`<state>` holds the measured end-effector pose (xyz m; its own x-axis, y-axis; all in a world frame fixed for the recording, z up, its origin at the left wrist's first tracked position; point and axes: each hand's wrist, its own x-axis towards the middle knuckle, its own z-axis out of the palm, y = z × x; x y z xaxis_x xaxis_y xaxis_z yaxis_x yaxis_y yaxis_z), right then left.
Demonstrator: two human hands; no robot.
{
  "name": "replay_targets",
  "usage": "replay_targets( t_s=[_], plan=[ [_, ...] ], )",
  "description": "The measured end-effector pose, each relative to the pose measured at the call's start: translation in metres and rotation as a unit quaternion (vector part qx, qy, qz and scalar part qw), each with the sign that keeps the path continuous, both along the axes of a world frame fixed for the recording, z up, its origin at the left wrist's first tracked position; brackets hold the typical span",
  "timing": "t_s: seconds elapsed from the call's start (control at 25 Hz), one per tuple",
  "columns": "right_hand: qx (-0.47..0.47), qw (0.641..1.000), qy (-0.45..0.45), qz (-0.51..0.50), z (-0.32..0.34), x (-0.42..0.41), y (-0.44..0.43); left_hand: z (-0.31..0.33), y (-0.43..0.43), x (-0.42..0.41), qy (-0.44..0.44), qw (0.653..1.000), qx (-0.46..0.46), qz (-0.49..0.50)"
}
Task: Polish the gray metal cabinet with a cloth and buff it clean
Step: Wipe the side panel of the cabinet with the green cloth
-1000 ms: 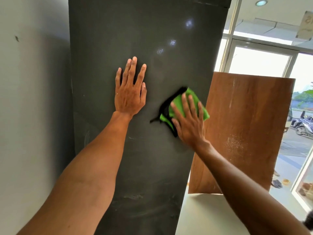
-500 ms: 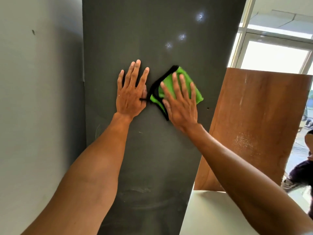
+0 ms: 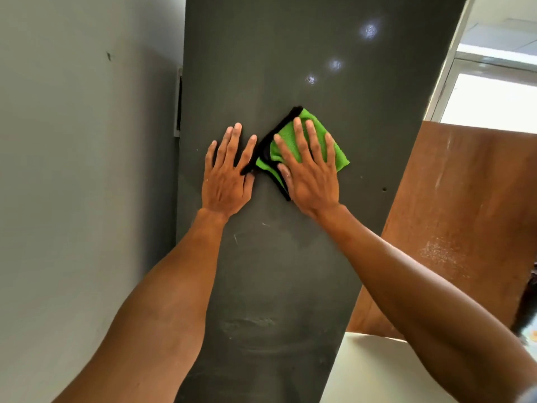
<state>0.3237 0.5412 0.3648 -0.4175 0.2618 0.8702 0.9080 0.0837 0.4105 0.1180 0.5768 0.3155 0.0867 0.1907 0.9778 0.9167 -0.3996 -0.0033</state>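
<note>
The cloth (image 3: 334,152), a folded green one with a black hem, lay flat against the gray cabinet (image 3: 290,271), about midway up the part in view, pinned there under the right grip (image 3: 312,178). That grip was open, fingers straight and spread, pressing rather than clutching. The left grip (image 3: 226,181) was open too, palm flat on the bare metal just beside the cloth, its thumb touching or nearly touching the black hem.

The likeliest trouble was the cloth itself. Nothing curled round it, so only palm pressure held it against an upright panel, and a lighter stroke could let it slide out and drop. The loose hem corner by the left thumb might snag there and pull the fold open, leaving bare fingers to smear the metal. Both arms leaned into a tall cabinet, and a hard push could perhaps rock it toward the wall (image 3: 87,170). A wide sweep to the right risked knocking the wooden board (image 3: 465,213) standing beside it. The pale scuffs (image 3: 250,324) lower down looked unpolished and could easily be missed.
</note>
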Motion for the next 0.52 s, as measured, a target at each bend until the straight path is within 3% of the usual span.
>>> replay_targets(
  t_s=[0.08,0.24,0.32,0.4,0.52],
  plan=[
    [-0.005,1.0,-0.01,0.002,-0.024,-0.009,0.004,-0.013,0.001,-0.005,-0.005,1.0,-0.001,-0.004],
    [-0.041,0.99,-0.132,0.011,-0.103,-0.01,0.006,-0.048,0.003,-0.015,-0.002,1.0,-0.011,0.01],
    [-0.039,0.983,-0.177,0.018,-0.11,-0.01,0.008,-0.06,0.001,-0.025,0.016,0.999,-0.022,0.017],
    [-0.028,0.986,-0.163,0.033,-0.085,-0.019,0.01,-0.058,-0.001,-0.038,0.028,0.999,-0.021,0.023],
    [-0.018,0.997,-0.058,0.05,-0.028,-0.053,0.016,-0.05,-0.004,-0.047,-0.015,0.999,-0.025,0.025]
  ],
)
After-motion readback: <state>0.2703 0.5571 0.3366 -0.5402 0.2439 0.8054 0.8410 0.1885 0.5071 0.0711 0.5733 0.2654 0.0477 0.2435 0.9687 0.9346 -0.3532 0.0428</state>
